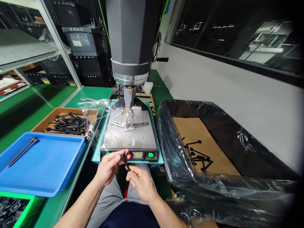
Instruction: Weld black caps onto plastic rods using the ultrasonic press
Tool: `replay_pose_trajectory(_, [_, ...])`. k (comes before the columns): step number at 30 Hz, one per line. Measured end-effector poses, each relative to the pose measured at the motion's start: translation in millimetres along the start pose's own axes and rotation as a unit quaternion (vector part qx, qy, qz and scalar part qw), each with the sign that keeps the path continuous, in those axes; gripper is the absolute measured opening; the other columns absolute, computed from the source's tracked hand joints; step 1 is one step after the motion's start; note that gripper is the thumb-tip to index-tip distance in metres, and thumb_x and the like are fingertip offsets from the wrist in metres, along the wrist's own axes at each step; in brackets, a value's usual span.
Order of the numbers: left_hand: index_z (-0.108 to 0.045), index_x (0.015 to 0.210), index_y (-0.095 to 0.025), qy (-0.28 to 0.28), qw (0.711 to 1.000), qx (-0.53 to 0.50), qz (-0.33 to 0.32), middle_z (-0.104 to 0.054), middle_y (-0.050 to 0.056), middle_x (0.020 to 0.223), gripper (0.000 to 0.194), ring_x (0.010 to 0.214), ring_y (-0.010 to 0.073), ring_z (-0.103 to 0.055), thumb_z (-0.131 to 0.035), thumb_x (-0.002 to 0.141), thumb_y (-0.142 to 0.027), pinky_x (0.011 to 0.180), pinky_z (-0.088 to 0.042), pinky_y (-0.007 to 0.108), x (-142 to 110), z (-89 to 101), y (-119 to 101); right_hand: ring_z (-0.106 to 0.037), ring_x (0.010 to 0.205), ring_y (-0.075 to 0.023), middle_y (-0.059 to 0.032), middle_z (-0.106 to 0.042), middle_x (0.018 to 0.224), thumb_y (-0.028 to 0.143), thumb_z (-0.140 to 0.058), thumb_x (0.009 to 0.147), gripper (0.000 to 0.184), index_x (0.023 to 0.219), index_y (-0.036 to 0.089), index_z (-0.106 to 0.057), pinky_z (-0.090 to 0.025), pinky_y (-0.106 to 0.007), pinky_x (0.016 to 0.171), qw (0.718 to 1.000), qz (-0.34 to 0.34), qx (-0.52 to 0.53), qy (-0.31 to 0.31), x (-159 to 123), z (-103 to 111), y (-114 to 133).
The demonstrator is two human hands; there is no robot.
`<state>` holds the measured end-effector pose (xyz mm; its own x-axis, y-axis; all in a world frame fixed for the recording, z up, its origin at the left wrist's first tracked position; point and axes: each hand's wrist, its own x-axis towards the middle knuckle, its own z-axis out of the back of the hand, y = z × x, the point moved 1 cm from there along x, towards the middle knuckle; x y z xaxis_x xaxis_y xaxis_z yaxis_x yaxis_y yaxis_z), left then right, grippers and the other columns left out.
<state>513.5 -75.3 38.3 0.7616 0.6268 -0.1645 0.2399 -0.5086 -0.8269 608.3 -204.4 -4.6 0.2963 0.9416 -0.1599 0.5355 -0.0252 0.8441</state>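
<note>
Between my two hands is a black rod-like part with a wider head (124, 159), held in front of the machine's base. My left hand (108, 167) pinches its head end between thumb and fingers. My right hand (142, 183) is closed around the lower, thinner end, hiding its tip. Just beyond them are a red button (129, 155) and a green button (150, 155) on the front panel. A metal fixture (129, 122) stands on the grey plate (118, 139), directly under the machine's pointed tool (129, 98).
On the left, a blue tray (54, 164) holds a few black rods, and a brown tray (38, 125) behind it holds several more. A green-rimmed bin (28, 205) sits nearer. At right, a plastic-lined bin (225, 126) contains cardboard and several black parts. The machine head (129, 34) hangs overhead.
</note>
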Motion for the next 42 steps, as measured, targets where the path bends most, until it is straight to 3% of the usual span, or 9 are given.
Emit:
replay_pose_trajectory(7, [-0.071, 0.109, -0.022, 0.031, 0.979, 0.177, -0.094, -0.056, 0.013, 0.133, 0.029, 0.120, 0.0306, -0.053, -0.065, 0.083, -0.033, 0.089, -0.052, 0.040, 0.3, -2.3, 0.8, -0.030, 0.044, -0.0033, 0.0009, -0.056, 0.068, 0.044, -0.067, 0.082, 0.030, 0.100, 0.019, -0.067, -0.014, -0.020, 0.040, 0.999, -0.018, 0.036, 0.007, 0.5, 2.3, -1.9])
replay_pose_trajectory(13, [-0.073, 0.103, -0.023, 0.033, 0.960, 0.193, -0.198, -0.064, 0.008, 0.102, 0.025, 0.087, 0.0191, -0.063, -0.071, 0.077, -0.025, 0.069, -0.055, 0.029, 0.8, -10.7, 7.4, -0.048, 0.057, -0.0095, 0.0007, -0.059, 0.065, 0.041, -0.060, 0.087, 0.025, 0.080, 0.019, -0.069, -0.038, -0.023, 0.057, 0.976, 0.131, -0.170, -0.026, 15.5, 13.3, 3.7])
replay_pose_trajectory(17, [-0.065, 0.115, -0.023, 0.003, 0.973, 0.150, -0.174, -0.070, 0.009, 0.103, 0.046, 0.077, 0.0172, -0.065, -0.077, 0.071, -0.023, 0.063, -0.054, 0.027, 3.2, -18.2, 11.1, -0.058, 0.072, -0.0149, -0.0004, -0.067, 0.081, 0.038, -0.062, 0.086, 0.020, 0.093, 0.022, -0.071, -0.046, -0.027, 0.070, 0.972, 0.161, -0.170, -0.030, 30.1, 15.9, 10.0])
replay_pose_trajectory(24, [-0.073, 0.093, -0.017, -0.021, 0.965, 0.225, -0.131, -0.073, 0.009, 0.094, 0.025, 0.089, 0.0231, -0.066, -0.076, 0.072, -0.030, 0.083, -0.052, 0.034, 10.4, -17.8, 16.9, -0.062, 0.100, -0.0219, -0.0032, -0.070, 0.101, 0.040, -0.063, 0.086, 0.026, 0.104, 0.024, -0.070, -0.045, -0.036, 0.094, 0.969, 0.173, -0.174, -0.014, 40.8, 14.9, 11.3])
replay_pose_trajectory(27, [-0.075, 0.092, -0.019, -0.026, 0.964, 0.239, -0.110, -0.073, 0.008, 0.096, 0.022, 0.093, 0.0246, -0.066, -0.073, 0.075, -0.032, 0.087, -0.050, 0.034, 15.3, -12.2, 19.7, -0.062, 0.097, -0.0220, -0.0058, -0.068, 0.101, 0.040, -0.061, 0.087, 0.027, 0.104, 0.023, -0.070, -0.047, -0.037, 0.091, 0.959, 0.180, -0.218, -0.010, 43.0, 24.9, 16.3])
replay_pose_trajectory(32, [-0.077, 0.093, -0.022, -0.005, 0.955, 0.279, -0.098, -0.073, 0.007, 0.096, 0.020, 0.092, 0.0250, -0.064, -0.071, 0.077, -0.031, 0.086, -0.048, 0.032, 27.5, -8.9, 15.1, -0.060, 0.097, -0.0208, -0.0090, -0.063, 0.112, 0.032, -0.062, 0.087, 0.035, 0.121, 0.025, -0.061, -0.050, -0.035, 0.084, 0.920, 0.255, -0.286, -0.078, 46.4, 40.2, 45.1])
replay_pose_trajectory(36, [-0.076, 0.092, -0.021, 0.060, 0.955, 0.281, -0.076, -0.073, 0.005, 0.090, 0.019, 0.088, 0.0251, -0.063, -0.068, 0.078, -0.032, 0.084, -0.047, 0.032, 37.3, -12.8, 15.2, -0.060, 0.099, -0.0209, -0.0075, -0.065, 0.111, 0.025, -0.060, 0.087, 0.035, 0.121, 0.026, -0.063, -0.048, -0.036, 0.088, 0.884, 0.263, -0.386, -0.003, 51.6, 30.8, 67.5])
replay_pose_trajectory(39, [-0.075, 0.091, -0.018, 0.061, 0.964, 0.255, -0.049, -0.072, 0.005, 0.085, 0.020, 0.084, 0.0245, -0.063, -0.071, 0.075, -0.031, 0.079, -0.049, 0.032, 47.6, -8.9, 19.4, -0.061, 0.096, -0.0204, -0.0063, -0.067, 0.104, 0.022, -0.060, 0.085, 0.028, 0.112, 0.024, -0.069, -0.048, -0.035, 0.087, 0.889, 0.239, -0.390, -0.004, 65.7, 31.2, 73.0])
replay_pose_trajectory(42, [-0.073, 0.096, -0.016, -0.004, 0.979, 0.203, -0.031, -0.072, 0.008, 0.097, 0.030, 0.094, 0.0235, -0.063, -0.079, 0.068, -0.025, 0.083, -0.048, 0.029, 66.5, 2.1, 21.9, -0.063, 0.093, -0.0204, -0.0076, -0.068, 0.105, 0.027, -0.062, 0.082, 0.031, 0.112, 0.021, -0.068, -0.050, -0.035, 0.084, 0.910, 0.213, -0.344, -0.088, 95.9, 45.0, 75.2])
